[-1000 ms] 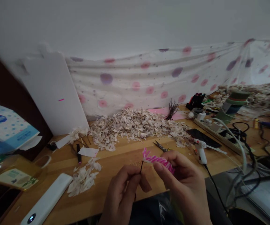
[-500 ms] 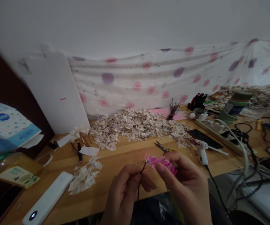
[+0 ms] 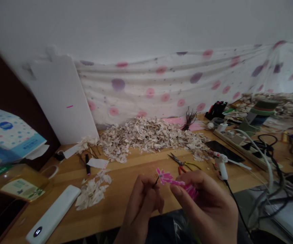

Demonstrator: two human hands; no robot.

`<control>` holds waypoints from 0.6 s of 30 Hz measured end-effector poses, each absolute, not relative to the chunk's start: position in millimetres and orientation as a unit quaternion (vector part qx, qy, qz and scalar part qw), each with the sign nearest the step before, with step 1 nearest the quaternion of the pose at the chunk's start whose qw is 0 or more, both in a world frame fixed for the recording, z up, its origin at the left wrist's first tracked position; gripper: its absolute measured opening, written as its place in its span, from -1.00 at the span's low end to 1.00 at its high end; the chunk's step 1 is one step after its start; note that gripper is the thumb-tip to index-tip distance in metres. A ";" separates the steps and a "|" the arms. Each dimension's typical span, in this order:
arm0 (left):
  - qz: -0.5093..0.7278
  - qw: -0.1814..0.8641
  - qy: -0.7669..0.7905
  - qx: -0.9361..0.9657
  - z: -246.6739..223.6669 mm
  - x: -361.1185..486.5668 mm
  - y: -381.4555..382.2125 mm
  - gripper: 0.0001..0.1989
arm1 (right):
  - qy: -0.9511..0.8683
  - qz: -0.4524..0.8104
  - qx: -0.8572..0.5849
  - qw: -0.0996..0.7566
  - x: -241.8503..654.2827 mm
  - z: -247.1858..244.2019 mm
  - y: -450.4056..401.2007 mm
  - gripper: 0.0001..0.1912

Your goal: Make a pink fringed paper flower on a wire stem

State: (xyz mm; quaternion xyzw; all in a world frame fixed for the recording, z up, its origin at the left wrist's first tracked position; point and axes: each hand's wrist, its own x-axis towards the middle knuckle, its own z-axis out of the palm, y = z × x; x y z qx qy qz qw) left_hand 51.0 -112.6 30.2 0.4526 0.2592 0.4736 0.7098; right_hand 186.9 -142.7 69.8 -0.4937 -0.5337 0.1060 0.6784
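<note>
My left hand (image 3: 146, 200) is closed in a pinch on a thin dark twig (image 3: 156, 182), whose tip sticks out above the fingers. At that tip sits a small pink and white flower (image 3: 164, 177). My right hand (image 3: 204, 200) grips more pink and white petal pieces (image 3: 190, 190) between thumb and fingers, right beside the flower. Whether the flower is joined to the twig or to the pieces in my right hand I cannot tell. Just beyond my right hand, pliers (image 3: 180, 162) with red and yellow handles lie on the wooden table (image 3: 126, 179).
A heap of pale dried petals (image 3: 146, 139) spreads along the back, with a smaller pile (image 3: 92, 191) at left. A white power bank (image 3: 55, 213), a bottle (image 3: 19, 183) and a tissue pack (image 3: 9, 135) stand left. A glue gun (image 3: 222, 166), phone (image 3: 225, 151) and power strip (image 3: 240, 149) lie right.
My left fingers have curled further around the twig, so less of it shows. My right hand has shifted slightly right and down with the pink pieces. More of the pliers is visible.
</note>
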 end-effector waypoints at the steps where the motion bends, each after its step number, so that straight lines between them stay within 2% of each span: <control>1: 0.478 0.707 0.254 0.455 28.8 51.2 -112.7 -0.58 | -0.540 0.098 -0.492 0.676 187.2 69.4 -143.7 -0.86; 7: 0.476 0.711 0.236 0.460 20.7 52.0 -111.3 -0.61 | -0.595 0.057 -0.459 0.658 188.2 64.7 -150.5 -0.86; 12: 0.461 0.712 0.261 0.461 27.9 51.3 -112.7 -0.53 | -0.614 -0.002 -0.463 0.639 185.3 64.6 -153.0 -0.80; 15: 0.462 0.720 0.271 0.442 32.9 51.1 -114.0 -0.51 | -0.643 -0.006 -0.450 0.619 185.8 67.9 -154.8 -0.93; 18: 0.467 0.727 0.255 0.433 32.4 51.5 -114.1 -0.52 | -0.672 -0.016 -0.451 0.587 188.9 71.1 -157.4 -0.92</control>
